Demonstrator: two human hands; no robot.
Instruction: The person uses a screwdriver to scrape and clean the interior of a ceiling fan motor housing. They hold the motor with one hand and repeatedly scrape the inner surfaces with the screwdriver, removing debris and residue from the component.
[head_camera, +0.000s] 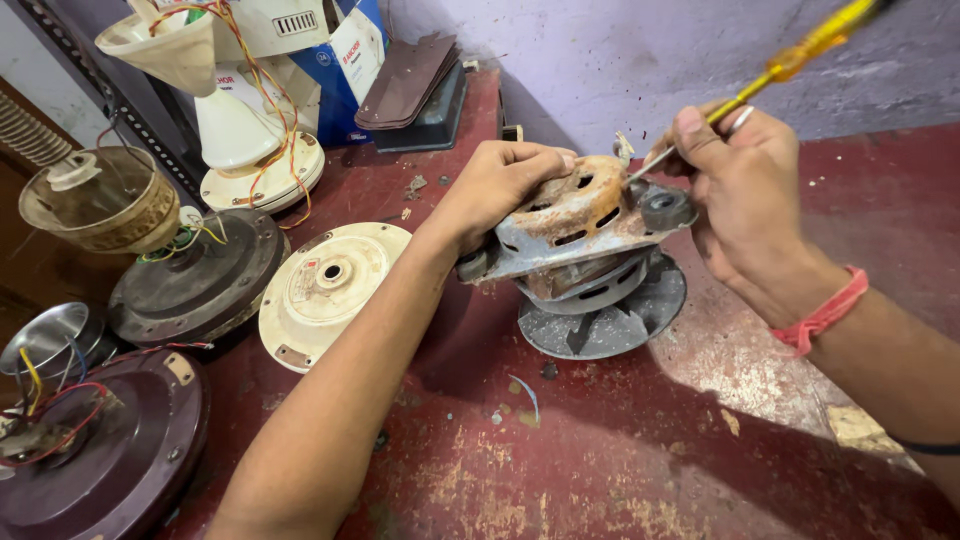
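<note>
Rusty motor (580, 235), pitted grey-orange metal with slotted vents, sits on its round finned base on the worn red floor (600, 460). My left hand (495, 190) is curled over the motor's top left, fingers pressing the casing. My right hand (745, 195) is closed on a yellow-handled screwdriver (790, 62), shaft at the motor's upper edge. Tip hard to make out; handle end cut off. Cream fan cover (325, 290) lies to the left.
</note>
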